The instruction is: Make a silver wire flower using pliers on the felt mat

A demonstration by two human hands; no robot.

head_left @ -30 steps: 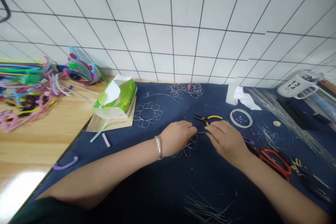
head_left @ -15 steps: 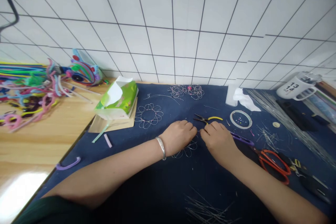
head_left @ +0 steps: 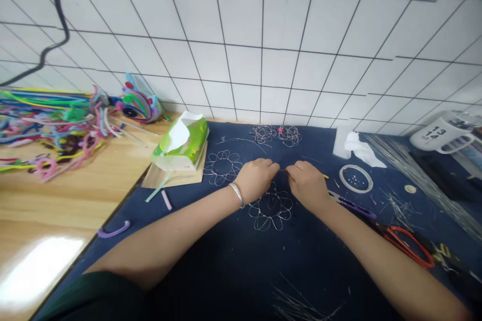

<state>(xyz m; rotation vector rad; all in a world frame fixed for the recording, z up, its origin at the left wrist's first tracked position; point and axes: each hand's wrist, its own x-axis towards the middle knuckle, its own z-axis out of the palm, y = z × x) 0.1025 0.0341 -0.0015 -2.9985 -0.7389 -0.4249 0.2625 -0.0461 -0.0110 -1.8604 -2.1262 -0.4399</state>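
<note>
My left hand (head_left: 259,179), with a silver bangle at its wrist, is closed in a pinch. Facing it, my right hand (head_left: 309,185) is closed too, fingertips a small gap away. A faint, thin wire (head_left: 282,169) seems to span that gap; most of it is hidden in my fingers. Just below the hands lies a flower-shaped wire ring (head_left: 270,213) with looped petals, its upper left edge close under my left hand. Another such wire flower (head_left: 222,166) rests left of my left hand. Behind my right hand, only a yellow handle tip (head_left: 326,176) of the pliers shows.
Bent wire bundles (head_left: 276,134) lie by the wall. On the right are a round dish (head_left: 356,179) of beads, orange-handled scissors (head_left: 410,247), long wires (head_left: 425,185) and a mug (head_left: 439,133). A tissue pack (head_left: 181,141) stands left; cut wires (head_left: 297,303) lie near me.
Both hands have moved up and away from me over the cloth, still pinching. The near wire flower is now mostly uncovered, while my right hand now hides most of the pliers. The view has shifted slightly.
</note>
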